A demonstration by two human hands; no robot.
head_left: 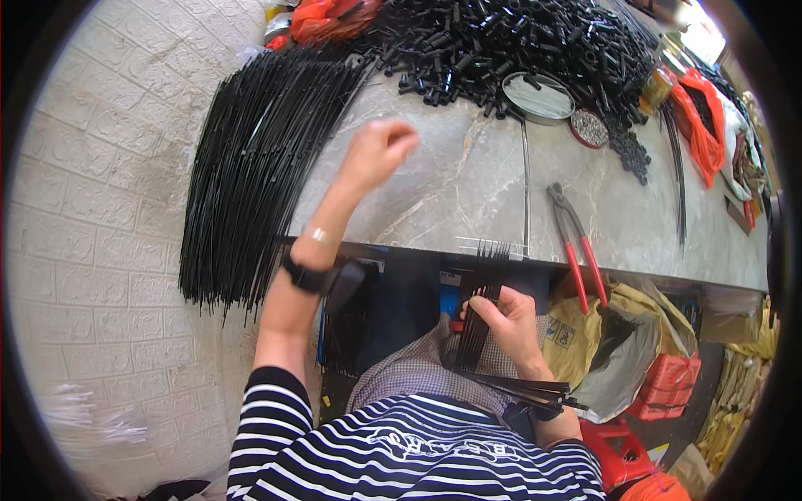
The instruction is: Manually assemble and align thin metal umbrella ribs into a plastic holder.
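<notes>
My right hand (508,324) is closed around a flat bundle of thin black rods (479,334), held upright above my lap with the thumb across its front. Thin pale wires (493,245) show crosswise near the bundle's top, by the table edge. Another sheaf of black strips (526,390) lies across my right forearm. Over the left part of the table, my left hand (380,153) is raised with its fingers curled together, slightly blurred. Whatever those fingers hold, if anything, cannot be made out. Left of that arm lies a large spread of long black rods (259,159), overhanging the table edge.
Short black tubular parts (501,42) are heaped at the table's back. Before them stand a round dish (539,98) and a small tin of metal bits (590,129). Red-handled pliers (576,246) overhang the front edge. A white brick-patterned wall (109,225) borders the left side.
</notes>
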